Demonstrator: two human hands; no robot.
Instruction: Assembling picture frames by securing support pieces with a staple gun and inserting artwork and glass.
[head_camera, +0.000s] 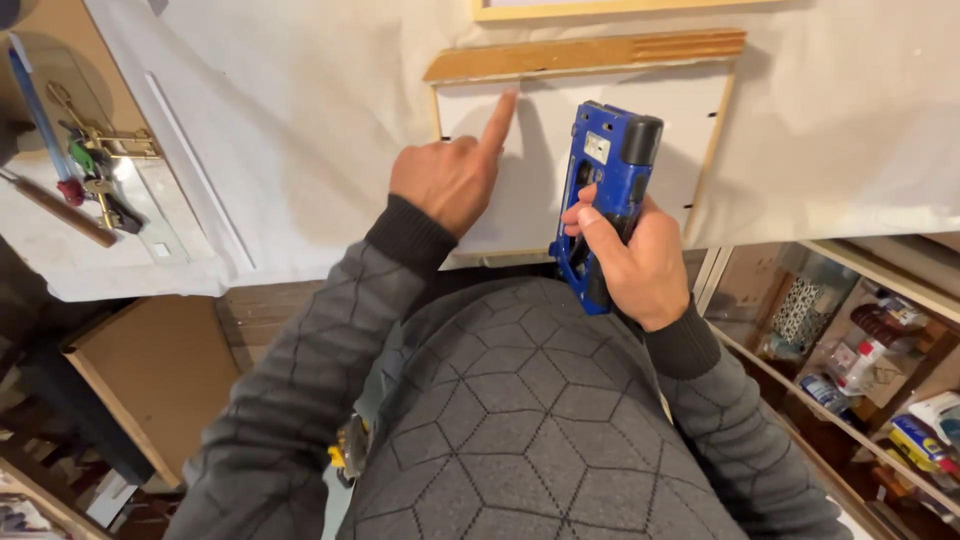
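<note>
The right hand (640, 262) is closed around the handle of a blue staple gun (603, 190); the tool stands over the white panel, its black-capped end pointing away from the person, and I cannot tell if its nose touches the surface. The left hand (452, 180) holds nothing; it is curled into a loose fist with only the index finger (500, 118) stretched out, and the fingertip rests at the upper edge of a white canvas (545, 160) (seen from the back, I believe), just under a wooden bar (585, 55) of the frame. The canvas lies on a wide sheet of white cloth (300, 130) that covers the table; the two hands are near each other, the gun just beside the pointing hand. At the far left lie a few hand tools (85, 165); at the lower right are shelves (860, 350) with small packages.
</note>
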